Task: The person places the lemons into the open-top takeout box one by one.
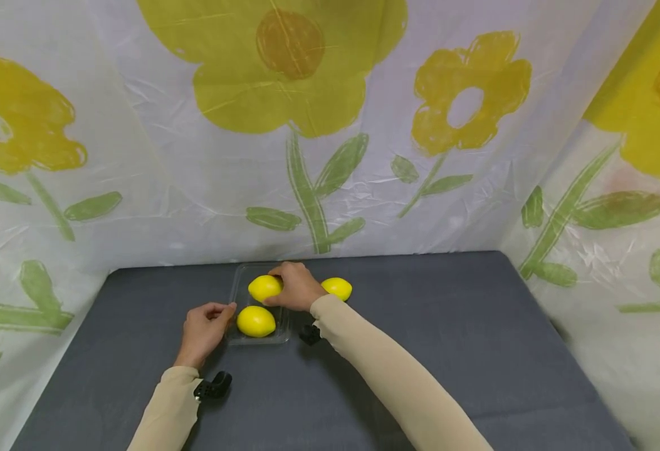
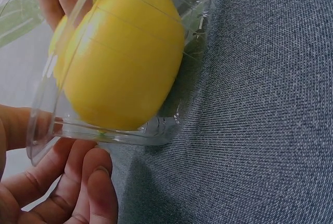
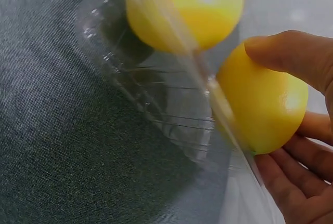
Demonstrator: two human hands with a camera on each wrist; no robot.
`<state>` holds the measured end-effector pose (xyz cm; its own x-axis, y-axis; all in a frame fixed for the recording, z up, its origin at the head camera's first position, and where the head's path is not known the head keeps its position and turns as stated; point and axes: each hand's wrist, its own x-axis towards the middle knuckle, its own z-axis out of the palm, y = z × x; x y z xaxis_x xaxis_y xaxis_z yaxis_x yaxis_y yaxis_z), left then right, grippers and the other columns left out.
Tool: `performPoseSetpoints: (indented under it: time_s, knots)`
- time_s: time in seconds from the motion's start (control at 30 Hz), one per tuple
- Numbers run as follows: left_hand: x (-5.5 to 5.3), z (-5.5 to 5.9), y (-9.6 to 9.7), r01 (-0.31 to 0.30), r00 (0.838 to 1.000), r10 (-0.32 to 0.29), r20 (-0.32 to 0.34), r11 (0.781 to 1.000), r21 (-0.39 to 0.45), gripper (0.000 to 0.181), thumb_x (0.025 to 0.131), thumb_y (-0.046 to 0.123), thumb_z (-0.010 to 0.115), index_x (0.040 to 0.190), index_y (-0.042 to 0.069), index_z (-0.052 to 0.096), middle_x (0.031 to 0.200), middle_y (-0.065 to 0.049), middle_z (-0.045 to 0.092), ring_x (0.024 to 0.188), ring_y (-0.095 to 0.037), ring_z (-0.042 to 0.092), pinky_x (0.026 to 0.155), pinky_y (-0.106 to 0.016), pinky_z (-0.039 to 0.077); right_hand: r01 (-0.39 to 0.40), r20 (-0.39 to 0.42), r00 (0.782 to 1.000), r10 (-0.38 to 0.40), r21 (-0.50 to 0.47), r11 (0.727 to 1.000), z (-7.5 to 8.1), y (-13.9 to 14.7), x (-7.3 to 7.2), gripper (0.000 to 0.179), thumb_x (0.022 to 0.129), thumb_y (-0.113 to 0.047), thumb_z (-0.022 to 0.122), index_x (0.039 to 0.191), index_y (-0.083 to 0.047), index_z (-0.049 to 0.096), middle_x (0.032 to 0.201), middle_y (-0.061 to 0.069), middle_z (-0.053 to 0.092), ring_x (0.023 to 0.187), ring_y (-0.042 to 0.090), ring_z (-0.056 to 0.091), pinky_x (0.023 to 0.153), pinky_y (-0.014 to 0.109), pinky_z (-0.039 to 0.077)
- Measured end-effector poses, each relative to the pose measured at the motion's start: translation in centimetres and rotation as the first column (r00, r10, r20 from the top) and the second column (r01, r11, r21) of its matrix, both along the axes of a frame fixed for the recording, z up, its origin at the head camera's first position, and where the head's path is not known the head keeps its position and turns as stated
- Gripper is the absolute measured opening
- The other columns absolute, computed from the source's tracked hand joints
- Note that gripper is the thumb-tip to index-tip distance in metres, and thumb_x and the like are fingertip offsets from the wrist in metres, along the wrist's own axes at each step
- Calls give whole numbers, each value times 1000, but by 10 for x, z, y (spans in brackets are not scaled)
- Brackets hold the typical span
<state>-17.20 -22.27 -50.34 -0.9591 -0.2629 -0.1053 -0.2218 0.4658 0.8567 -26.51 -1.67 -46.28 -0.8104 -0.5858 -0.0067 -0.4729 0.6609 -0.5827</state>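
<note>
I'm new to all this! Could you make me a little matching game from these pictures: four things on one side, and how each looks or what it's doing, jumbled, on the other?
Things:
1. Person's left grip
2. Person's right grip
3. Tray
4. Tabletop

Descriptions:
A. Holding a lemon
B. Dark grey
C. Touching the tray's edge
D. Clear plastic

Right pairs: 1-C, 2-A, 3-D, 4-B
</note>
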Motion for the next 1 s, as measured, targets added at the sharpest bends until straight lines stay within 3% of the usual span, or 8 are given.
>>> performPoseSetpoints:
  time_s: [0.13,0.3,0.67,1.0]
  knots:
    - [-5,2,0,1,1000,-1,-10,1000,4,38,102,31,63,110,-5,72,93,-13,70,84,-25,65,66,-30,50,-6,-37,999,9,69,998,1,-7,-5,58,87,-32,83,136,-6,64,130,8,64,113,23,62,87,27,51]
    - [-6,2,0,8,1000,-8,4,1000,11,38,102,31,63,112,-4,71,94,-13,70,88,-26,67,68,-29,51,8,-20,1000,-5,116,993,-2,-14,-7,61,88,-34,82,138,-7,63,133,8,63,117,23,61,89,28,51]
    - [1,0,0,14,1000,-14,0,999,31,40,102,33,63,110,-5,72,92,-14,71,87,-28,67,67,-31,51,31,-56,998,-22,167,985,-15,-24,-3,59,89,-36,80,138,-8,63,132,7,63,118,23,60,91,29,51]
    - [-2,-3,1,3,1000,-3,-7,999,33,39,102,32,63,109,-5,72,91,-13,70,85,-25,67,68,-30,51,58,-72,996,-47,158,986,-19,-29,-4,59,90,-37,79,138,-8,62,128,7,64,112,22,63,89,30,52]
